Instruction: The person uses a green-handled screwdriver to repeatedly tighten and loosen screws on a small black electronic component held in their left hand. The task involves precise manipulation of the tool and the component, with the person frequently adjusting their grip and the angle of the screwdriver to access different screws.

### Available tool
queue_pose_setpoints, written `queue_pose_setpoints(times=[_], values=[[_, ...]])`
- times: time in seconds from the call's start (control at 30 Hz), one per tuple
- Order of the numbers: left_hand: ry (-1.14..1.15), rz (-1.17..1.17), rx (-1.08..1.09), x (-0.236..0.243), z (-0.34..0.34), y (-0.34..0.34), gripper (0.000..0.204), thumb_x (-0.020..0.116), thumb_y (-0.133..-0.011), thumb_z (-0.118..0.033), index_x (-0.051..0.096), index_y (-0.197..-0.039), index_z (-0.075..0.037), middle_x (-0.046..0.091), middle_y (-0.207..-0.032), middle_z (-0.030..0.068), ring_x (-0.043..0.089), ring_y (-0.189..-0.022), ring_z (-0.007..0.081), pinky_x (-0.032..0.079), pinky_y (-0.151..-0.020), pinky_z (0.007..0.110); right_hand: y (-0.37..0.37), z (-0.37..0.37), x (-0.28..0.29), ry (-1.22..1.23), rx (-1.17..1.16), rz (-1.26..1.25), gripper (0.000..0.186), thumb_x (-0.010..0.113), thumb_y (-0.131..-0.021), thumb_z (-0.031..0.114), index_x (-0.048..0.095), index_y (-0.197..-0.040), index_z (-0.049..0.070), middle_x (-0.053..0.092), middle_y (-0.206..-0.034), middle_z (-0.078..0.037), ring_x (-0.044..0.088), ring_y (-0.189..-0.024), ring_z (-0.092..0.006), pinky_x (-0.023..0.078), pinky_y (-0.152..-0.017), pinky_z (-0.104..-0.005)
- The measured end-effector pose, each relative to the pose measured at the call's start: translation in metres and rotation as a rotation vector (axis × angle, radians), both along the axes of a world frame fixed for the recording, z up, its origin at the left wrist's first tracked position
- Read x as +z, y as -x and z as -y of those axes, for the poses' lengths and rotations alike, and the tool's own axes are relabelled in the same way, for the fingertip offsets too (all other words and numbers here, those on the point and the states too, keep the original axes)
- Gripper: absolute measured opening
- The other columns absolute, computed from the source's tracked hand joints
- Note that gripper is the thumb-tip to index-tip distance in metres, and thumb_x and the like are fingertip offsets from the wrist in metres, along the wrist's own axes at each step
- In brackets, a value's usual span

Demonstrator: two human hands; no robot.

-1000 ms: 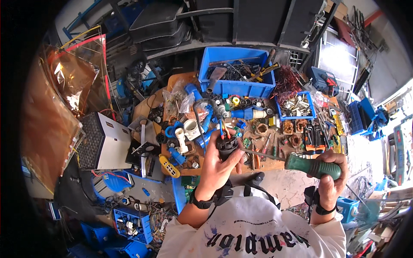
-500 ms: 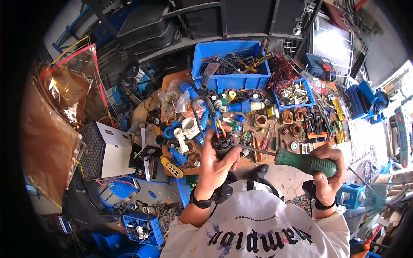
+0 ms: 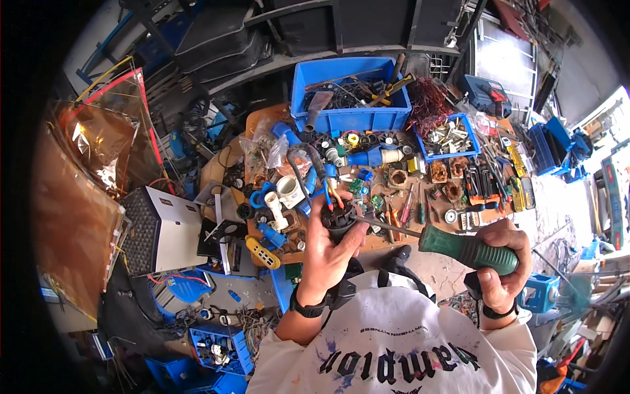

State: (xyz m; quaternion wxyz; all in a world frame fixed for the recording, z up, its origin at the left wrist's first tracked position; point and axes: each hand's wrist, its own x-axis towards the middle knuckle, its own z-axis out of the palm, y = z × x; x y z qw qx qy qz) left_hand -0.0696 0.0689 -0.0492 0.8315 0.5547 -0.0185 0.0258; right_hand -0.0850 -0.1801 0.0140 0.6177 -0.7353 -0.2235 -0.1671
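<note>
My left hand [image 3: 316,264] is closed around a round black electrical connector [image 3: 337,222], thumb and fingers on its sides. Several coloured wires [image 3: 333,197] run from the connector's top into a dark cable [image 3: 316,163] that bends over the bench. In my right hand [image 3: 500,284] is a screwdriver [image 3: 470,250] with a green and black handle, fingers wrapped round the handle's end. Its metal shaft points left, and the tip meets the right side of the connector. The exact spot the tip touches is too small to make out.
Beyond my hands, a wooden bench [image 3: 387,245] bears pliers, blue plugs, white fittings and small parts. At its back stand a large blue crate [image 3: 354,123] of cables and a smaller blue tray [image 3: 449,156] of metal pieces. A yellow socket strip [image 3: 262,253] lies at the left edge.
The screwdriver handle and my right hand have shifted very slightly to the right and down. My left hand keeps its hold on the connector, and the screwdriver tip stays against it.
</note>
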Motion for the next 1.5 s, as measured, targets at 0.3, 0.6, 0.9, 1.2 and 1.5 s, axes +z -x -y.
queue_pose_setpoints(times=[0.3,0.6,0.9,1.2,1.5], values=[[-0.045,0.01,0.077,-0.004,0.003,0.001,0.045,0.058,-0.086,0.007,0.039,-0.123,-0.008,0.054,-0.091,0.0051,0.05,-0.058,0.0078,0.039,-0.046,0.019,0.001,0.0,0.002,0.104,0.028,0.08,0.039,0.075,-0.076,0.024,0.055,-0.098,-0.002,0.059,-0.087,-0.015,0.058,-0.077,-0.0227,0.046,-0.068,-0.0329],[-0.068,0.053,0.079,-0.002,0.003,0.0,0.046,0.059,-0.086,0.006,0.038,-0.124,-0.007,0.054,-0.091,0.005,0.051,-0.06,0.0076,0.04,-0.048,0.019,0.002,0.0,0.005,0.114,0.065,0.124,0.04,0.075,-0.076,0.021,0.055,-0.102,-0.001,0.059,-0.085,-0.016,0.058,-0.074,-0.0222,0.045,-0.066,-0.0315],[-0.051,0.086,0.059,-0.003,0.002,0.0,0.047,0.061,-0.087,0.005,0.037,-0.126,-0.007,0.054,-0.094,0.0025,0.054,-0.077,0.0067,0.048,-0.066,0.02,0.002,0.001,0.011,0.165,0.086,0.151,0.04,0.075,-0.076,0.02,0.054,-0.103,-0.001,0.059,-0.085,-0.016,0.059,-0.073,-0.0221,0.045,-0.065,-0.0313],[-0.133,0.11,0.109,-0.003,0.002,0.0,0.046,0.057,-0.086,0.007,0.037,-0.124,-0.007,0.052,-0.092,0.0052,0.051,-0.062,0.007,0.041,-0.05,0.018,0.003,-0.002,0.01,0.176,0.051,0.146,0.04,0.074,-0.076,0.022,0.055,-0.102,0.0,0.06,-0.084,-0.016,0.059,-0.073,-0.0227,0.046,-0.064,-0.0319],[-0.245,0.134,0.179,-0.012,0.0,0.0,0.046,0.056,-0.085,0.008,0.037,-0.124,-0.007,0.053,-0.093,0.0052,0.053,-0.065,0.0068,0.042,-0.052,0.019,0.004,-0.005,0.018,0.363,0.039,0.204,0.041,0.076,-0.073,0.023,0.056,-0.101,0.001,0.061,-0.079,-0.013,0.061,-0.067,-0.0254,0.046,-0.06,-0.0343]])
